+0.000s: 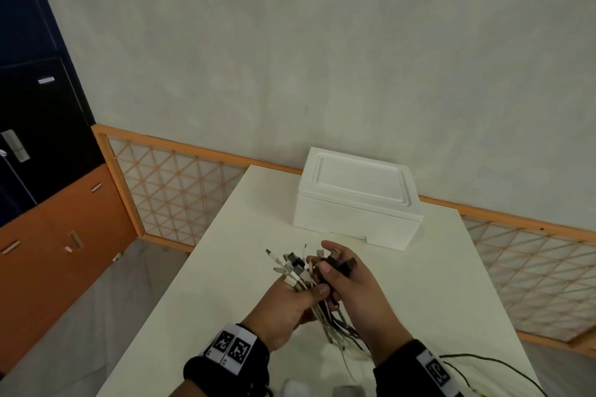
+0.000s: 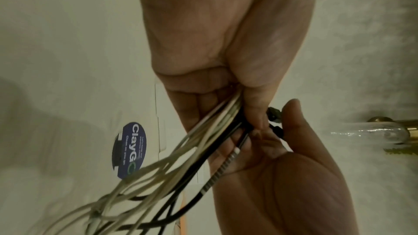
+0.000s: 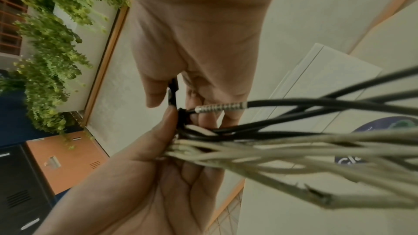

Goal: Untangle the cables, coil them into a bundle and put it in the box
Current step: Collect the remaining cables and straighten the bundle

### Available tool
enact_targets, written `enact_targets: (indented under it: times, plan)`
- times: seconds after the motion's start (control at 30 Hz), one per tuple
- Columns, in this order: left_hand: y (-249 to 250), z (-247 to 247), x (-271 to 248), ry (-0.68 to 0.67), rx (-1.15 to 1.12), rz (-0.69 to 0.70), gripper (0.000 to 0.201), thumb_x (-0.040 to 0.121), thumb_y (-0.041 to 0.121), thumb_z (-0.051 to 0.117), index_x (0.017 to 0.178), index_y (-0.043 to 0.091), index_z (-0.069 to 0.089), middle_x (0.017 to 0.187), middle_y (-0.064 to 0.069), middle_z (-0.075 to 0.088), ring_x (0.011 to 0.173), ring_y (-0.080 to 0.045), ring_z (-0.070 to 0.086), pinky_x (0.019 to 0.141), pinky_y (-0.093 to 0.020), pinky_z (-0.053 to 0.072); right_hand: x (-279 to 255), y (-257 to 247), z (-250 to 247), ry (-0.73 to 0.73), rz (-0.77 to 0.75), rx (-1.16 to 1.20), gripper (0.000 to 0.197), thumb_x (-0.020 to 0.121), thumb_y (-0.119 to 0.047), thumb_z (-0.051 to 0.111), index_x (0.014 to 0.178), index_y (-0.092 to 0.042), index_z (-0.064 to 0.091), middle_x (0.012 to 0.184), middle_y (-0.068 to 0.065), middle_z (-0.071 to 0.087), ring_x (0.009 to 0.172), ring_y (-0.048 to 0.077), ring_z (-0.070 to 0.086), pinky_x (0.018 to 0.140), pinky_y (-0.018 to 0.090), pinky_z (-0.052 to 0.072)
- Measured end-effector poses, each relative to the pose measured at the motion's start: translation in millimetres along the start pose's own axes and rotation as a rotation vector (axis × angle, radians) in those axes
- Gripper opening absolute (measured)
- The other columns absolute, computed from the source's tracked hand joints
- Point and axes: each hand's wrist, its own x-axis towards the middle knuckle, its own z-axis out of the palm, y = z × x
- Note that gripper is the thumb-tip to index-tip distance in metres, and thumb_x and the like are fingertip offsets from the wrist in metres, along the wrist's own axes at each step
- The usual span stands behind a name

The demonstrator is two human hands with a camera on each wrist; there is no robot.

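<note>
A bundle of white and black cables (image 1: 298,267) is held above the white table (image 1: 225,267), with its connector ends fanned upward. My left hand (image 1: 300,296) grips the white strands (image 2: 217,119) in a fist. My right hand (image 1: 342,271) pinches the black connectors (image 3: 173,94) beside it, thumb against fingers. The two hands touch. Loose cable lengths (image 1: 483,361) trail down onto the table at the near right. The white foam box (image 1: 354,200) stands beyond the hands with its lid on; a blue round sticker (image 2: 133,149) is on its side.
A wooden lattice fence (image 1: 180,190) runs behind the table. An orange and dark cabinet (image 1: 48,203) stands at the left. Two small objects, one white (image 1: 296,390) and one grey (image 1: 345,392), lie at the table's near edge. Green plants (image 3: 56,42) hang on a wall.
</note>
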Motion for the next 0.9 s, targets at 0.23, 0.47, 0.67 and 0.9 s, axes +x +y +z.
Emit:
enact_targets:
  times: [0.23, 0.47, 0.67, 0.9]
  plan:
    - [2, -1, 1, -0.06, 0.015, -0.017, 0.039, 0.085, 0.026, 0.063, 0.122, 0.014, 0.061, 0.116, -0.014, 0.069, 0.107, -0.03, 0.066, 0.093, -0.044, 0.052, 0, 3, -10, -0.071, -0.009, -0.028, 0.044, 0.074, -0.004, 0.067, 0.117, -0.011, 0.061, 0.101, 0.009, 0.073, 0.089, 0.021, 0.07, 0.063, 0.023, 0.053]
    - [2, 13, 1, -0.005, -0.001, 0.013, 0.029, 0.093, 0.015, 0.056, 0.121, 0.009, 0.061, 0.113, -0.014, 0.07, 0.105, -0.031, 0.067, 0.093, -0.046, 0.052, -2, -4, -17, 0.121, -0.069, -0.031, 0.024, 0.074, 0.006, 0.072, 0.094, -0.007, 0.066, 0.073, 0.006, 0.073, 0.057, 0.013, 0.066, 0.048, 0.024, 0.05]
    - [1, 13, 1, 0.118, -0.046, -0.001, 0.013, 0.093, 0.003, 0.054, 0.098, 0.004, 0.066, 0.078, -0.008, 0.074, 0.077, -0.022, 0.073, 0.067, -0.031, 0.057, -6, 0, -24, 0.118, -0.075, -0.026, 0.027, 0.091, -0.003, 0.057, 0.117, -0.011, 0.058, 0.086, 0.02, 0.064, 0.065, 0.02, 0.063, 0.069, 0.034, 0.055]
    - [2, 12, -5, 0.13, -0.041, -0.033, 0.007, 0.082, 0.008, 0.068, 0.086, 0.006, 0.072, 0.084, -0.014, 0.074, 0.08, -0.028, 0.072, 0.083, -0.042, 0.055, -9, -7, -26, 0.16, -0.024, 0.254, 0.021, 0.083, 0.01, 0.046, 0.091, -0.008, 0.051, 0.079, 0.014, 0.059, 0.056, 0.022, 0.048, 0.056, 0.036, 0.037]
